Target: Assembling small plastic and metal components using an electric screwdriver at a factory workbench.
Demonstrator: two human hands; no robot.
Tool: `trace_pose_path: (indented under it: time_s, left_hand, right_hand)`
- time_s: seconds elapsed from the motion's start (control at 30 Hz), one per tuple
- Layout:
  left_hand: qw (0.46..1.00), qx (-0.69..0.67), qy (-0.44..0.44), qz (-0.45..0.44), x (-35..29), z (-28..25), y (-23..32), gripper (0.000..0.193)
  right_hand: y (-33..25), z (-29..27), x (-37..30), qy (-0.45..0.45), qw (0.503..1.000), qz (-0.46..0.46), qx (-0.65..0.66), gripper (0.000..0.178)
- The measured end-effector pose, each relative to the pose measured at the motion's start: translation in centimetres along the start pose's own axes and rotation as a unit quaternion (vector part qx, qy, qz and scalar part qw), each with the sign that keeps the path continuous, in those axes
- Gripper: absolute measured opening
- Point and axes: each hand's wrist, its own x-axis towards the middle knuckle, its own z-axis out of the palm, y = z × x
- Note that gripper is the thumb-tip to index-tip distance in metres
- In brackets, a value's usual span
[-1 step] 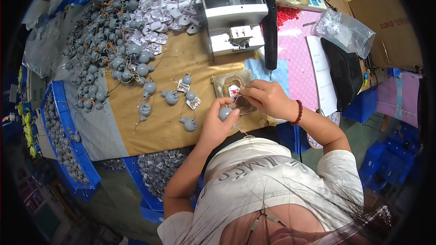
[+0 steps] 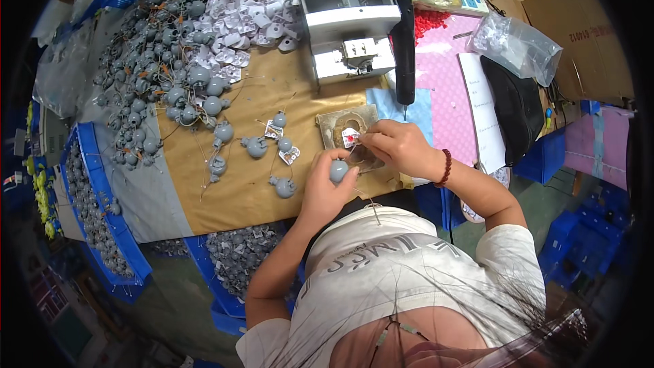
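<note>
My left hand (image 2: 327, 187) is closed around a round grey ball-shaped part (image 2: 338, 171), thumb and fingers on its sides. A thin wire (image 2: 371, 206) trails from beside that hand toward my shirt. Just beyond, the fingertips of my right hand (image 2: 407, 152) pinch the edge of a small white plate (image 2: 349, 138) with a red piece on it. That plate is over a worn square block (image 2: 329, 125) with rounded hollows. Whether a wire links ball and plate is hidden by my fingers. Left of my hands lie several grey ball parts (image 2: 283, 187), some with white plates.
A big heap of grey ball parts (image 2: 136, 82) and a pile of white plates (image 2: 252, 17) fill the back left. A silver machine (image 2: 351, 20) and a black upright screwdriver (image 2: 405, 54) stand behind the block. Red bits (image 2: 430, 19) and a blue cloth (image 2: 419, 105) lie rightward.
The loose wire by my left hand has swung outward and now hangs over my shirt. The grey ball has turned slightly in my fingers. My right hand keeps its place.
</note>
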Motion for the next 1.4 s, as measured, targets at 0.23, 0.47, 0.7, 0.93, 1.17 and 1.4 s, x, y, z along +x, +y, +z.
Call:
trace_pose_path:
  time_s: [0.23,0.47,0.7,0.93,1.17,1.4]
  left_hand:
    - [0.945,0.272,0.053,0.176,0.0,0.8,-0.9,0.027]
    - [0.927,0.319,0.029,0.194,0.4,0.0,-0.8,0.025]
    - [0.907,0.358,0.014,0.219,0.8,-0.9,-0.5,0.024]
    - [0.904,0.366,0.013,0.22,0.2,0.2,-1.4,0.024]
    - [0.87,0.456,0.053,0.183,0.5,0.4,-1.3,0.044]
    - [0.819,0.53,0.054,0.215,1.3,1.8,-2.2,0.049]
  right_hand:
    - [0.7,2.6,0.2,-0.036,0.997,-0.032,-0.065,0.028]
    - [-0.7,2.5,0.8,-0.095,0.984,-0.056,-0.139,0.028]
    - [0.7,1.5,0.8,-0.104,0.979,-0.12,-0.125,0.029]
    - [0.2,2.4,0.2,-0.072,0.986,-0.094,-0.12,0.016]
    - [-1.8,2.7,0.9,-0.108,0.982,-0.039,-0.153,0.017]
    - [1.5,-1.0,-0.9,-0.001,0.99,0.071,0.122,0.041]
